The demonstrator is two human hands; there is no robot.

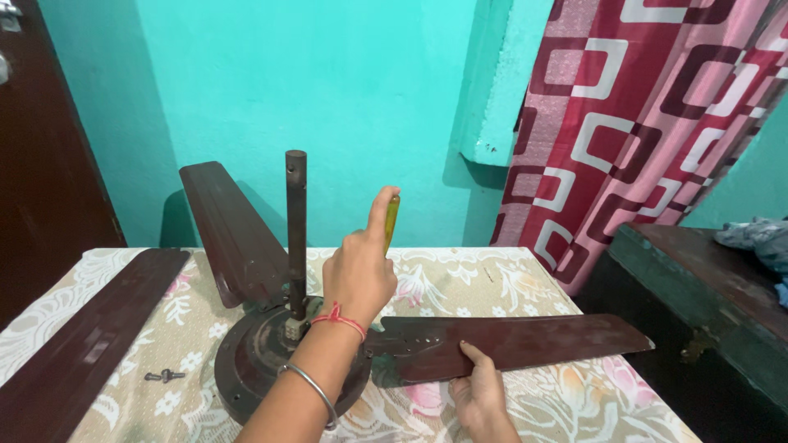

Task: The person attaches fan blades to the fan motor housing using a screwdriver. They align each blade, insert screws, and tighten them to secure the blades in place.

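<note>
My left hand point(358, 275) is clamped on the yellow-handled screwdriver point(391, 221); my right hand point(480, 392) pins the fan blade point(525, 340) down. If the tip slips, the blade may shift across the tabletop point(492, 279).

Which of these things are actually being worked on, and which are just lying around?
In use: yellow-handled screwdriver in the left hand; fan blade steadied by the right hand; fan motor.

Lying about: loose blade, screws, curtain, crumpled cloth.
</note>
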